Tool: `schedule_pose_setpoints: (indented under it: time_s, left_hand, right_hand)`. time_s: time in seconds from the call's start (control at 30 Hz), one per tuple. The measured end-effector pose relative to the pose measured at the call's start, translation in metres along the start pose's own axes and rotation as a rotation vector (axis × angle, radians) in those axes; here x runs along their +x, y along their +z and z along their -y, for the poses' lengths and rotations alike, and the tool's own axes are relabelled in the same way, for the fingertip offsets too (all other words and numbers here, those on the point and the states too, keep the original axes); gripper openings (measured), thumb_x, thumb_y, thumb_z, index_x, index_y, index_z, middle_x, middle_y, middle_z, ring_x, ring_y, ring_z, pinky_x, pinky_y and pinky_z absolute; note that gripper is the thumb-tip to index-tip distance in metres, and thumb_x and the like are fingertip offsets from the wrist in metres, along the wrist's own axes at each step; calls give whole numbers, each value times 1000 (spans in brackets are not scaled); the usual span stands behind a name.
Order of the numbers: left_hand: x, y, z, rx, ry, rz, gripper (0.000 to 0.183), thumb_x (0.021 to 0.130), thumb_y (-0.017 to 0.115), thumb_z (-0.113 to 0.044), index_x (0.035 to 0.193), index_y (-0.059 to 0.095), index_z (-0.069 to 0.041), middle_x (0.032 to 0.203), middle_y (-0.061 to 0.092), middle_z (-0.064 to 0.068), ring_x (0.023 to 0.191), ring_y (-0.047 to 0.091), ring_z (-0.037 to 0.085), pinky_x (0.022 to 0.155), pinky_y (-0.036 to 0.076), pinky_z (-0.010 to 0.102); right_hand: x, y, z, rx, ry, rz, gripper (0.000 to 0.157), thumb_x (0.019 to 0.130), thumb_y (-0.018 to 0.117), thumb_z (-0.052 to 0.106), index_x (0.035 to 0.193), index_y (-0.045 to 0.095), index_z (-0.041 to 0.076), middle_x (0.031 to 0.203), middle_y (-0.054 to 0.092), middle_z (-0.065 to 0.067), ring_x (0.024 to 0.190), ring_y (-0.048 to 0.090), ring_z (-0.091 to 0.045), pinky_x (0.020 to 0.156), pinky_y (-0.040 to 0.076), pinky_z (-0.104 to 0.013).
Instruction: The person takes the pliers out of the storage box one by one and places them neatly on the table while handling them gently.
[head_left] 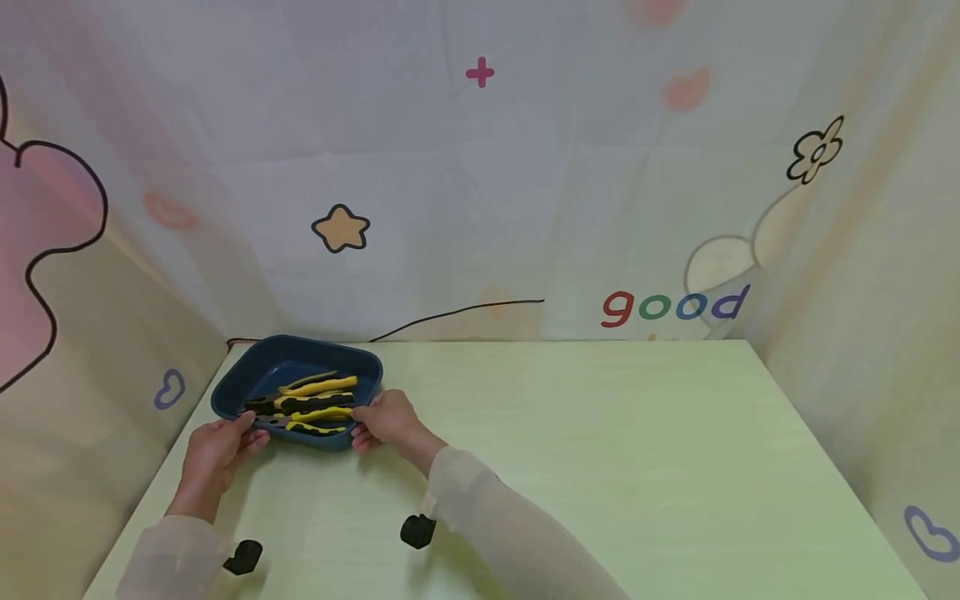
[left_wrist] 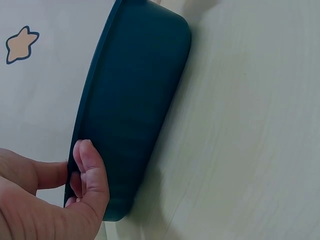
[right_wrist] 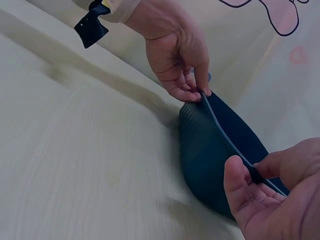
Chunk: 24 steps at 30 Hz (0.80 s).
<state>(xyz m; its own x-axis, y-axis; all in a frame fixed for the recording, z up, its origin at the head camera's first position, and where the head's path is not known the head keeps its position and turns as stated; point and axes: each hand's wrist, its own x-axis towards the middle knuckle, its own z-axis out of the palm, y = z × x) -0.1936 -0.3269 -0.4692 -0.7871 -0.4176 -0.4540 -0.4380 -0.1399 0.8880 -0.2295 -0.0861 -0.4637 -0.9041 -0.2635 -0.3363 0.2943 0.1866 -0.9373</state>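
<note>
A dark blue plastic tub point(head_left: 296, 343) sits at the far left of the table. Several pliers point(head_left: 318, 386) with yellow and black handles lie inside it, mostly towards its near side. My left hand point(head_left: 213, 454) pinches the rim at the near left, thumb over the edge and fingers against the outer wall point(left_wrist: 130, 90). At the near right corner my right hand point(head_left: 392, 419) grips the same rim between thumb and fingers. Both holds show in the right wrist view, where the pliers are hidden behind the tub's wall.
The pale green table point(head_left: 570, 450) extends to the right and in front of the tub. A printed curtain point(head_left: 525, 192) hangs along the back edge and both sides, close behind the tub. Black pieces point(head_left: 417, 531) hang at both sleeve cuffs.
</note>
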Motion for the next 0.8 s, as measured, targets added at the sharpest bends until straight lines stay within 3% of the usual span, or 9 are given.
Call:
schedule_pose_setpoints:
  time_s: [0.23, 0.53, 0.8]
  left_hand:
    - [-2, 1, 1, 21, 12, 19, 27, 108, 54, -17, 124, 50, 4, 79, 60, 4, 66, 69, 9, 73, 60, 23]
    - [-5, 1, 1, 13, 20, 107, 21, 108, 55, -15, 116, 51, 4, 75, 62, 4, 66, 69, 9, 71, 60, 23]
    - [-8, 5, 5, 36, 32, 137, 21, 108, 55, -15, 113, 50, 5, 75, 62, 4, 66, 69, 8, 70, 60, 21]
  right_hand:
    - [-1, -4, -3, 16, 1, 17, 36, 102, 64, 7, 67, 56, 3, 64, 65, -9, 46, 59, -13, 60, 62, -35]
    - [-7, -13, -8, 5, 29, 51, 29, 101, 64, 8, 75, 64, -3, 67, 66, -10, 48, 60, -14, 53, 58, -27]
    - [-12, -24, -12, 39, 83, 132, 25, 101, 65, 10, 81, 70, -4, 68, 68, -10, 51, 62, -14, 50, 55, -22]
